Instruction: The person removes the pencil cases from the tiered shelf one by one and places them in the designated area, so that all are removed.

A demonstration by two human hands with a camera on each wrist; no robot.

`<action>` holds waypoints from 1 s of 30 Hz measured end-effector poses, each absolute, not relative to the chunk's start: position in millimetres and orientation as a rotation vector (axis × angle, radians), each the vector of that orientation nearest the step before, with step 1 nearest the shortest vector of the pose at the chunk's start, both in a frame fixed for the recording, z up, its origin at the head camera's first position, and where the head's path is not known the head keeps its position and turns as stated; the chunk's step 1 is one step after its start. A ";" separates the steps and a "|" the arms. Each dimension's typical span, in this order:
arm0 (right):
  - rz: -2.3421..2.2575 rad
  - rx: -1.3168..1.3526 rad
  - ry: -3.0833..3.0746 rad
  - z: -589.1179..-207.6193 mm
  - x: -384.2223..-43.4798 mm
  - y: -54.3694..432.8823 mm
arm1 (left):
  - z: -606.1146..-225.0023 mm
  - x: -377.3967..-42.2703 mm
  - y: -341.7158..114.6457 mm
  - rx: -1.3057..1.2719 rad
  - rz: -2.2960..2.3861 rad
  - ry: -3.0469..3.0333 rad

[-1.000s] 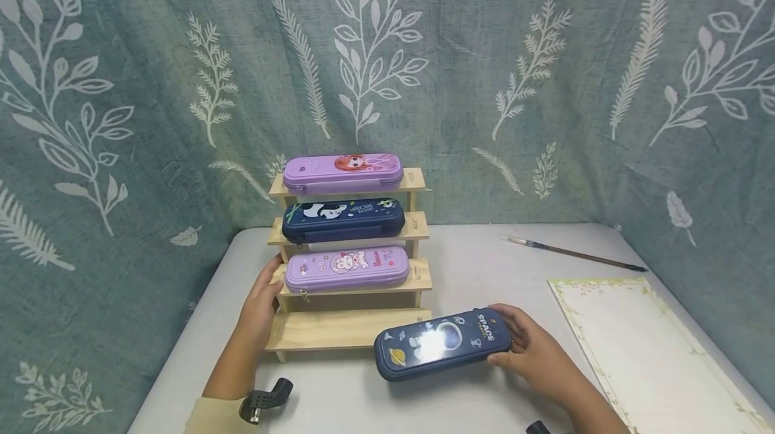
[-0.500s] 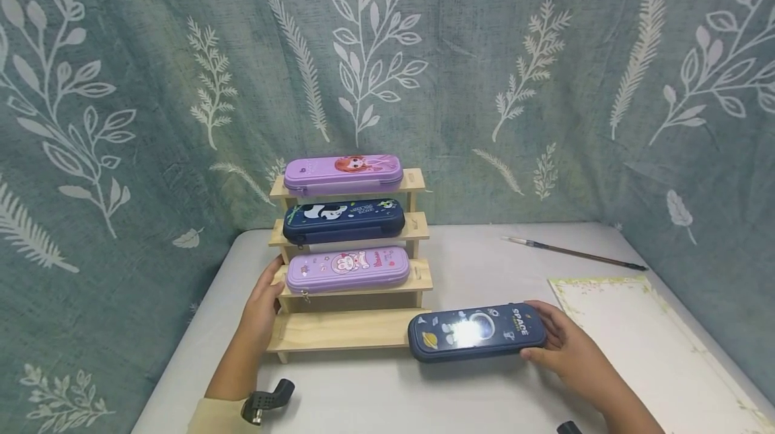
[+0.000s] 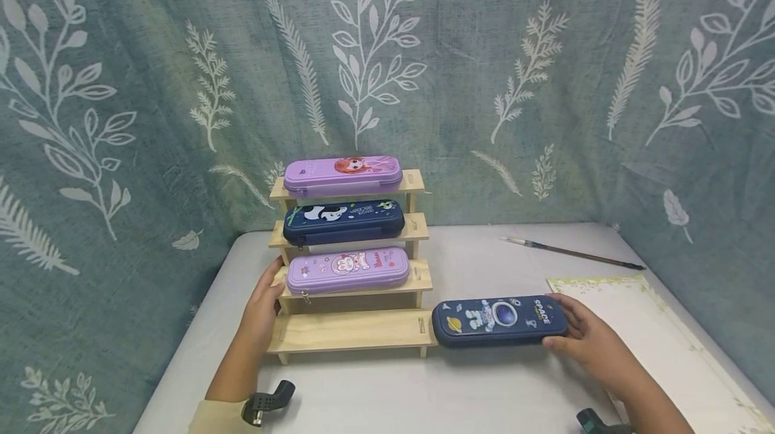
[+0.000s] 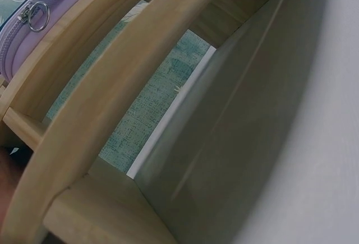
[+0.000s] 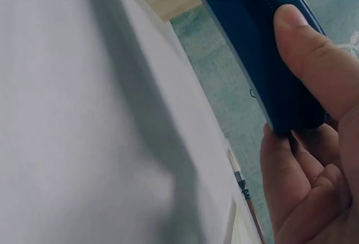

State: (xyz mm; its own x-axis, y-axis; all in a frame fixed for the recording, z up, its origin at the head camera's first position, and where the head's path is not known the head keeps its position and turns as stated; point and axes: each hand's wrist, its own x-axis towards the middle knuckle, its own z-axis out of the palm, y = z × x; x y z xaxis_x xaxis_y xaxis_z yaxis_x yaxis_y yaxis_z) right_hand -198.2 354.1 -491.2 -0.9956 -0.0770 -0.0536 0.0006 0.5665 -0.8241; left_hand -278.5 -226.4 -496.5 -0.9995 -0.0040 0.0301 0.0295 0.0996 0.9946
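Observation:
A four-step display rack of pale wood (image 3: 348,331) stands left of centre. My left hand (image 3: 260,309) grips its left side, thumb at the front edge near the third step; in the left wrist view the rack's rails (image 4: 106,81) fill much of the picture and that hand barely shows. With thumb and fingers my right hand (image 3: 587,340) holds the right end of a dark blue "SPACE" pencil case (image 3: 499,321) with an astronaut on its lid. The case is lifted above the table, its left end right by the bottom step's right end.
Upper steps carry a purple pencil case (image 3: 327,175) with a doll, a navy panda case (image 3: 363,219) and a lilac rabbit case (image 3: 321,274). A writing brush (image 3: 575,254) lies at back right, behind a flower-bordered paper (image 3: 623,313). Leaf-patterned cloth (image 3: 454,84) surrounds the table.
My right hand has carried the space pencil case rightward and slightly back, away from the bottom step's front, and levelled it. My left hand has stayed at the rack.

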 end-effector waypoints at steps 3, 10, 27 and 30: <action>-1.480 -0.069 2.671 -493.2 -208.9 360.2 | -495.6 -279.6 -226.2 -0.043 -2.093 -2.304; -1.403 -0.053 2.726 -496.2 -231.2 366.0 | -499.1 -276.8 -226.7 -0.064 -2.126 -2.299; -1.423 0.096 2.696 -513.7 -289.5 383.7 | -500.0 -278.0 -228.9 -0.120 -2.139 -2.278; -1.511 0.064 2.654 -519.6 -299.1 383.9 | -499.9 -276.8 -229.5 -0.091 -2.134 -2.280</action>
